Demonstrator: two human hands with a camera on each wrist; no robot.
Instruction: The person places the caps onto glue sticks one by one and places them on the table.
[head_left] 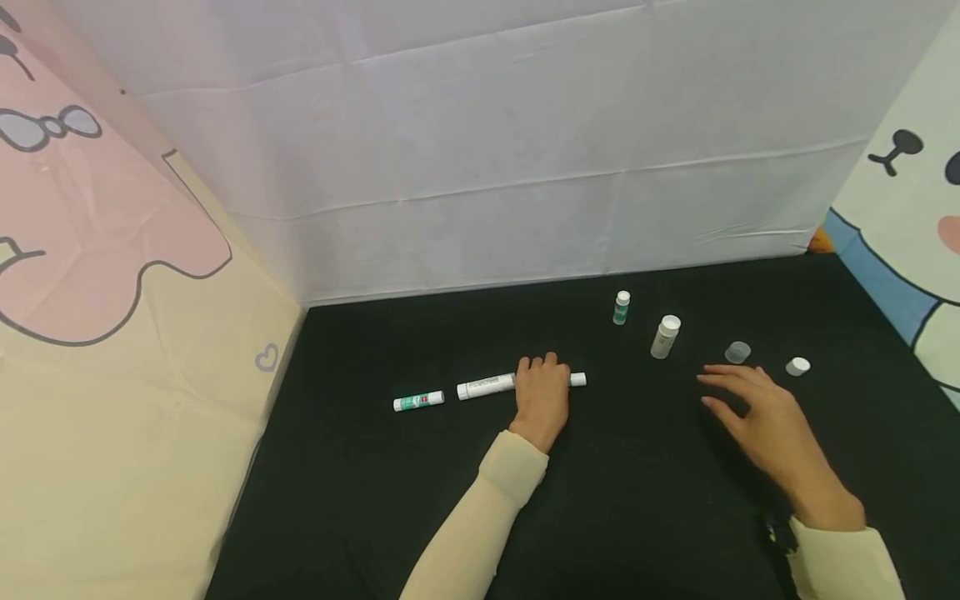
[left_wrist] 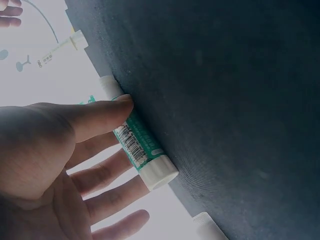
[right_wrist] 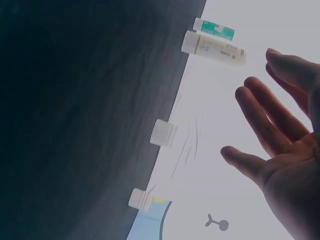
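In the left wrist view, my left hand (head_left: 542, 396) pinches a green-labelled glue stick (left_wrist: 132, 137) between thumb and fingers, close over the black cloth. From the head view the hand covers most of that stick, and only its white end (head_left: 577, 379) shows at the right. Just left of the hand lies a white tube (head_left: 480, 387), and past it another green-and-white glue stick (head_left: 418, 401). My right hand (head_left: 772, 425) holds nothing, fingers loosely spread, near a translucent cap (head_left: 738, 352) and a white cap (head_left: 798, 366).
A small green-and-white glue stick (head_left: 621, 308) stands upright toward the back. Nearer and to its right is a white bottle (head_left: 665, 337), also upright. Black cloth (head_left: 600, 517) covers the table, with a white fabric wall (head_left: 465, 167) behind and printed panels at both sides.
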